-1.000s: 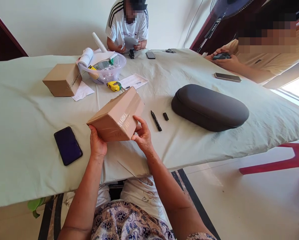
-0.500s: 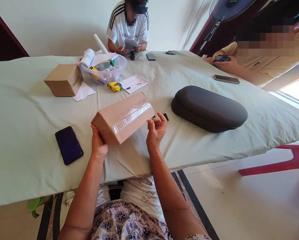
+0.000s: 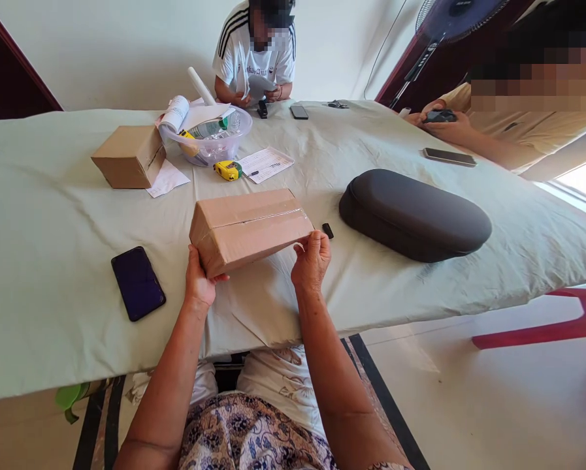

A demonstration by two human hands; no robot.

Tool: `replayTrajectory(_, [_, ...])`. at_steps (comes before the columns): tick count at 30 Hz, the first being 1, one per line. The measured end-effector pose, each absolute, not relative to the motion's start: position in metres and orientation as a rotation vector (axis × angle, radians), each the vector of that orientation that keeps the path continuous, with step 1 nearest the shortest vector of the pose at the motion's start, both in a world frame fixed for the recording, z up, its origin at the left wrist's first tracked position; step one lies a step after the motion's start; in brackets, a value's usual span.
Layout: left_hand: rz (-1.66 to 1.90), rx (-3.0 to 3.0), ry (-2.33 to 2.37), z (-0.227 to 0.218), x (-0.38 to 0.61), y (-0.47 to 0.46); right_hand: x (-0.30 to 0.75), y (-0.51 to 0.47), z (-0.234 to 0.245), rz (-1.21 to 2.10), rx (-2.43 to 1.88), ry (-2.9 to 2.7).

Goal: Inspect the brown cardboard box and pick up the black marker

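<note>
- Right now the left hand (image 3: 199,284) grips the near left end of a taped cardboard box (image 3: 251,227), thumb laid on its front face, fingers hidden underneath.
- The right hand (image 3: 312,260) pinches the box's near right corner with its fingertips, so both hands are closed on the same box, one at each end.
- The box sits level, long side across, just above the pale cloth of the table (image 3: 52,261), close to the near edge; whether its underside touches the cloth cannot be told.
- At 9 o'clock from the left hand, a dark phone (image 3: 138,283) lies flat on the cloth.
- Just off the box's right end, at 1 o'clock from the right hand, lies a small black cap (image 3: 327,230).
- At 3 o'clock from the box rests a long dark case (image 3: 415,215), well apart from it.
- Toward 12 o'clock lie a yellow tape measure (image 3: 228,170) and a printed sheet (image 3: 266,164); beyond them stands a clear bowl (image 3: 209,140) full of odds and ends.
- At 10 o'clock stands a second cardboard box (image 3: 129,156) on a slip of paper.
- Across the table a person in a white shirt (image 3: 255,62) handles paper; at 2 o'clock another person's hand (image 3: 444,124) holds a dark gadget near a phone.
</note>
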State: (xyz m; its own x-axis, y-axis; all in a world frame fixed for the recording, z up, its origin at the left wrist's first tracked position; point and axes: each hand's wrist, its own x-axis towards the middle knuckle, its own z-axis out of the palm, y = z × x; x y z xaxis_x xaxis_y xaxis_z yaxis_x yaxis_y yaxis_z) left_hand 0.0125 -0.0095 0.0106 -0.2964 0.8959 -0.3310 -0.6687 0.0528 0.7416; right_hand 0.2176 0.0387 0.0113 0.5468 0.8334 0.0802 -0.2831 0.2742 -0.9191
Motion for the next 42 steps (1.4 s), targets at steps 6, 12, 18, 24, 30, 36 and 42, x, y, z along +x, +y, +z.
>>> replayTrajectory(6, [1.705,0.457,1.102,0.022,0.019,-0.013,0.217,0.039,0.011,0.776,-1.014,-0.686])
replayTrajectory(12, [1.679,0.529,1.129,0.025,0.021,-0.014,0.218,0.04,0.009,0.801,-1.014,-0.688])
replayTrajectory(18, [1.716,0.746,1.017,0.026,0.022,-0.021,0.219,0.042,0.01,0.841,-1.004,-0.599])
replayTrajectory(24, [1.696,0.802,1.058,0.021,0.022,-0.019,0.218,0.04,0.012,0.873,-0.958,-0.583])
replayTrajectory(30, [1.766,0.75,1.044,0.018,0.022,-0.016,0.216,0.04,0.01,0.925,-0.994,-0.632])
replayTrajectory(36, [1.682,0.739,1.126,0.022,0.02,-0.016,0.213,0.039,0.009,1.022,-1.07,-0.689])
replayTrajectory(42, [1.729,0.689,1.105,0.02,0.02,-0.012,0.212,0.038,0.01,1.038,-1.092,-0.755])
